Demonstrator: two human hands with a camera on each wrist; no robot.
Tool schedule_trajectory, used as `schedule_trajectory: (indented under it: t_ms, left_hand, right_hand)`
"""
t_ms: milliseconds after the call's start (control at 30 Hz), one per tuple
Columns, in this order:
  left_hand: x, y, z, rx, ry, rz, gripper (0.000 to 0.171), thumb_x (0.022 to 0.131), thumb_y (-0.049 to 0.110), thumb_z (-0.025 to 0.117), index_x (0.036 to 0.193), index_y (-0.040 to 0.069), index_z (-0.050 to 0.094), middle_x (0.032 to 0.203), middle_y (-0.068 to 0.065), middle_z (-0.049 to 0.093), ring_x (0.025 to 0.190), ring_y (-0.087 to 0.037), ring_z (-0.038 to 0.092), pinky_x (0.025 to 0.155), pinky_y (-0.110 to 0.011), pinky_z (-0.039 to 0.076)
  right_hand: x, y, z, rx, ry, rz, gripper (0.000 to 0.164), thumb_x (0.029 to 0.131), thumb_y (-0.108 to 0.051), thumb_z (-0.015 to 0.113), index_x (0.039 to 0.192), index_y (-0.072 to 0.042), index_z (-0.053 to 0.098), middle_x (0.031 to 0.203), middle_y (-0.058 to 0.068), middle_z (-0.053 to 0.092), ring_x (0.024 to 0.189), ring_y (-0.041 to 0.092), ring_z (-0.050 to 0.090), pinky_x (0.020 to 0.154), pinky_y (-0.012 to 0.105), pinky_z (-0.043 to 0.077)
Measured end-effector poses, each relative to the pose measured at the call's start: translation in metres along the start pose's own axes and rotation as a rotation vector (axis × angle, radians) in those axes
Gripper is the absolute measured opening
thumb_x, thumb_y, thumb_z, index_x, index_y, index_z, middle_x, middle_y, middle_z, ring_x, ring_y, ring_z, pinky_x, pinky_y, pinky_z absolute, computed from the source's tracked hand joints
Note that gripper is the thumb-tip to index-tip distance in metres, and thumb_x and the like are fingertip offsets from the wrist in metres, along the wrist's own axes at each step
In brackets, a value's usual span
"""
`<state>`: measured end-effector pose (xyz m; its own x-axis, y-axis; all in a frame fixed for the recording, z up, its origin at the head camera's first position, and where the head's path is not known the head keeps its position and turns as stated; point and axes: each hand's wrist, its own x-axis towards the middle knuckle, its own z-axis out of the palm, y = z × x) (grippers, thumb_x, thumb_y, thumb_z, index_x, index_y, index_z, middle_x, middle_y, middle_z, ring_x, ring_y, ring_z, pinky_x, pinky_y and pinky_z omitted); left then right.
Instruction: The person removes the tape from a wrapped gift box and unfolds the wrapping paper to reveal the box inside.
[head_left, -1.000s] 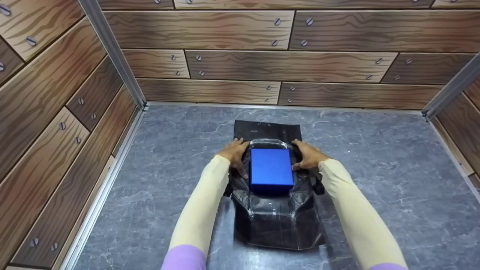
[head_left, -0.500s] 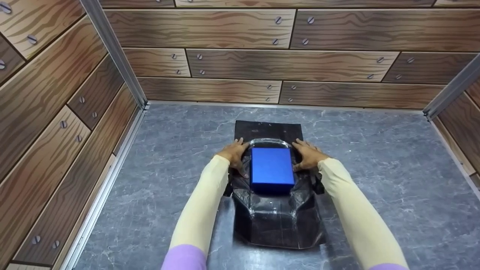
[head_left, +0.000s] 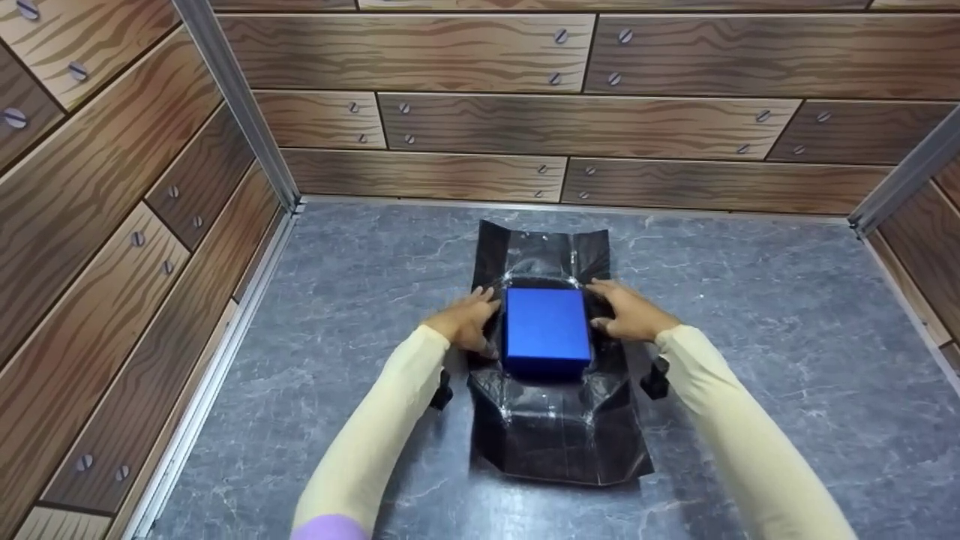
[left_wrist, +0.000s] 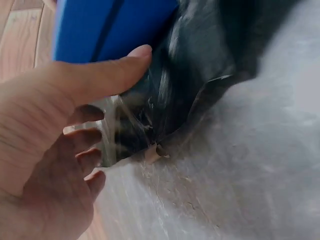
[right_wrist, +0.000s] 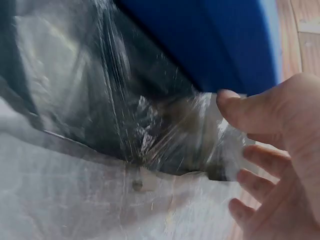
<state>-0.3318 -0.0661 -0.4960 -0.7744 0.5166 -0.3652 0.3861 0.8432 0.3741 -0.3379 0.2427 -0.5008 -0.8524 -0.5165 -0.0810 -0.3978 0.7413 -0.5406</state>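
In the head view a blue box (head_left: pixel 547 324) sits on a creased, shiny black sheet (head_left: pixel 555 450) that looks like plastic. My left hand (head_left: pixel 466 321) is at the box's left side, over the sheet's edge. Its thumb (left_wrist: pixel 115 75) reaches toward the box in the left wrist view, with the other fingers loosely bent below. On the opposite side my right hand (head_left: pixel 628 311) lies by the sheet's right edge. In the right wrist view its thumb (right_wrist: pixel 245 107) is close to the box's lower edge, fingers spread and slightly bent. Neither hand grips anything that I can see.
A grey marbled surface (head_left: pixel 360 300) lies beneath the sheet. Wood-patterned walls (head_left: pixel 480 124) with metal corner strips stand at the back and both sides. Small dark devices (head_left: pixel 655 380) sit under both wrists.
The sheet's far flap, flat before, now shows creases and raised side corners. Both forearms have shifted slightly outward, with the hands still beside the box. The head view has tilted slightly.
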Motion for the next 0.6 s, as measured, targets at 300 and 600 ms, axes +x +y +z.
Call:
schedule_trajectory:
  t_ms: [300, 600]
  left_hand:
    - [-0.032, 0.013, 0.023, 0.002, -0.077, -0.002, 0.117, 0.076, 0.047, 0.087, 0.161, 0.004, 0.019, 0.169, -0.016, 0.007, 0.155, -0.031, 0.004, 0.125, -0.045, 0.009]
    - [-0.049, 0.012, 0.04, 0.121, -0.096, -0.019, 0.139, 0.061, 0.054, 0.094, 0.164, 0.01, 0.009, 0.169, -0.015, -0.001, 0.155, -0.033, 0.001, 0.125, -0.045, 0.012]
  right_hand:
    - [-0.037, -0.008, 0.006, 0.132, -0.175, 0.06, 0.092, 0.084, -0.02, 0.082, 0.149, 0.017, 0.028, 0.153, 0.041, 0.027, 0.141, 0.058, 0.026, 0.115, 0.068, 0.02]
    - [-0.056, -0.013, 0.023, 0.003, -0.25, 0.037, 0.135, 0.056, -0.032, 0.1, 0.153, 0.015, 0.018, 0.157, 0.043, 0.006, 0.144, 0.061, 0.01, 0.115, 0.071, 0.01]
